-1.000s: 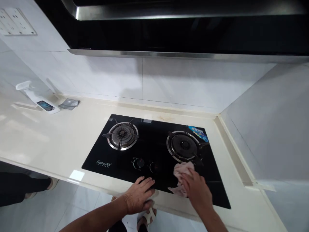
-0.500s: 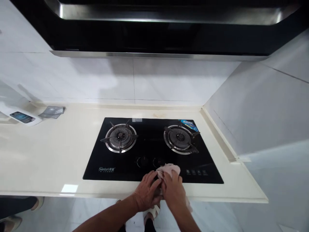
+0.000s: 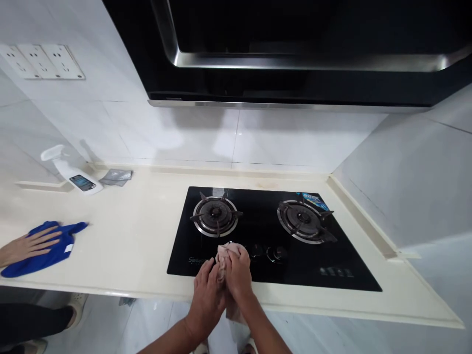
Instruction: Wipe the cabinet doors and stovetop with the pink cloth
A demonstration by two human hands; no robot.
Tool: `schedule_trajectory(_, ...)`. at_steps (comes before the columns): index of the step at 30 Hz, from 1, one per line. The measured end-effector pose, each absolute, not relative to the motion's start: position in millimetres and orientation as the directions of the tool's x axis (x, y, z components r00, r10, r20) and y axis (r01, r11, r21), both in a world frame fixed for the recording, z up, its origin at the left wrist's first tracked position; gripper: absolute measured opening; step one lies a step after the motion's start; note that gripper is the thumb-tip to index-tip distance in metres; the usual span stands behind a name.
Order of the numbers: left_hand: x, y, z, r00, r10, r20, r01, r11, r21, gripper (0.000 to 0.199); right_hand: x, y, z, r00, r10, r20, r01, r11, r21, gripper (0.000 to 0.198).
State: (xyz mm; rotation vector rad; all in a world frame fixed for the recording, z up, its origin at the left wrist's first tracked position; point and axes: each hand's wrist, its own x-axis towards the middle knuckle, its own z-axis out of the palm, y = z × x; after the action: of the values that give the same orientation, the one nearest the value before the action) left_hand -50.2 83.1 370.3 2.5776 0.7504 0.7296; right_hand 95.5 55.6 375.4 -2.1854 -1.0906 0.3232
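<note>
A crumpled pale pink cloth is bunched on the front part of the black glass gas hob, left of the two control knobs. My right hand is closed over the cloth and presses it to the glass. Close beside it, my left hand has its fingers bent against the cloth's left side, gripping it. Part of the cloth hangs below my hands, over the counter's front edge. Behind my hands is the left burner; farther right is the other burner.
Another person's hand lies on a blue cloth at the counter's left. A white spray bottle and a grey plastic packet are near the back wall. The range hood overhangs the hob.
My hands and the pink cloth have moved left along the hob's front, past the knobs. The view has turned left, bringing the other person's hand, blue cloth and wall sockets into sight.
</note>
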Motion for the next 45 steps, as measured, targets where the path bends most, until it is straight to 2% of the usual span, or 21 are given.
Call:
schedule_trajectory(3,-33.2,97.0,372.7,0.729,0.510,0.456,0.307,-0.840,0.448,0.079,113.4,71.4,379.5,0.713,0.697,0.071,0.540,-0.482,-0.690,0.049)
schedule_trajectory(8,6.5,106.7,375.8,0.720,0.452,0.526,0.246,-0.875,0.416,0.086,137.2,45.2,378.0,0.615,0.765,0.190,0.645,-0.350,-0.679,0.055)
schedule_trajectory(10,17.7,109.5,372.4,0.746,0.462,0.480,0.264,-0.866,0.424,0.088,139.6,18.6,366.7,0.662,0.710,0.240,0.635,-0.361,-0.683,0.053)
schedule_trajectory(12,28.9,113.2,366.7,0.795,0.479,0.372,0.296,-0.842,0.451,0.089,140.8,-8.2,349.6,0.722,0.628,0.290,0.631,-0.426,-0.649,0.053)
schedule_trajectory(14,42.8,117.8,361.6,0.841,0.486,0.238,0.341,-0.817,0.466,0.094,142.8,-27.4,331.6,0.749,0.580,0.321,0.643,-0.519,-0.563,0.055)
schedule_trajectory(16,58.7,122.9,360.3,0.861,0.489,0.143,0.378,-0.802,0.462,0.101,145.0,-35.2,317.6,0.739,0.586,0.333,0.671,-0.595,-0.442,0.056)
schedule_trajectory(18,73.7,127.9,364.3,0.873,0.476,0.106,0.383,-0.804,0.454,0.108,146.0,-33.8,310.2,0.739,0.575,0.351,0.674,-0.649,-0.353,0.054)
schedule_trajectory(20,84.3,131.9,373.0,0.890,0.449,0.079,0.371,-0.815,0.445,0.111,145.6,-28.8,308.0,0.758,0.523,0.389,0.644,-0.695,-0.320,0.054)
schedule_trajectory(22,87.2,133.9,383.1,0.898,0.434,0.067,0.366,-0.824,0.432,0.098,145.0,-25.6,307.8,0.769,0.480,0.422,0.622,-0.714,-0.321,0.056)
schedule_trajectory(25,71.3,131.9,394.3,0.894,0.440,0.086,0.371,-0.834,0.409,0.067,144.8,-27.8,306.6,0.760,0.487,0.430,0.634,-0.700,-0.329,0.058)
schedule_trajectory(27,44.8,128.3,396.2,0.900,0.422,0.105,0.348,-0.844,0.409,0.060,145.0,-31.2,305.5,0.750,0.500,0.433,0.648,-0.689,-0.324,0.059)
schedule_trajectory(29,8.6,125.8,394.1,0.902,0.421,0.097,0.348,-0.841,0.414,0.062,144.9,-33.2,305.5,0.736,0.512,0.442,0.662,-0.682,-0.313,0.058)
schedule_trajectory(33,-63.0,140.7,389.7,0.811,0.580,0.075,0.514,-0.768,0.382,0.071,142.5,-31.7,309.8,0.720,0.518,0.461,0.678,-0.666,-0.311,0.052)
schedule_trajectory(38,-77.6,209.0,400.9,0.657,0.751,0.069,0.683,-0.632,0.366,0.063,139.3,-29.2,313.8,0.734,0.504,0.455,0.664,-0.673,-0.326,0.045)
schedule_trajectory(42,-57.5,246.4,410.5,0.592,0.803,0.060,0.739,-0.572,0.356,0.061,143.5,-32.1,308.9,0.741,0.489,0.460,0.657,-0.669,-0.348,0.043)
schedule_trajectory(45,-61.7,230.4,411.2,0.579,0.813,0.064,0.751,-0.562,0.346,0.063,150.7,-35.6,303.4,0.749,0.501,0.434,0.654,-0.662,-0.365,0.042)
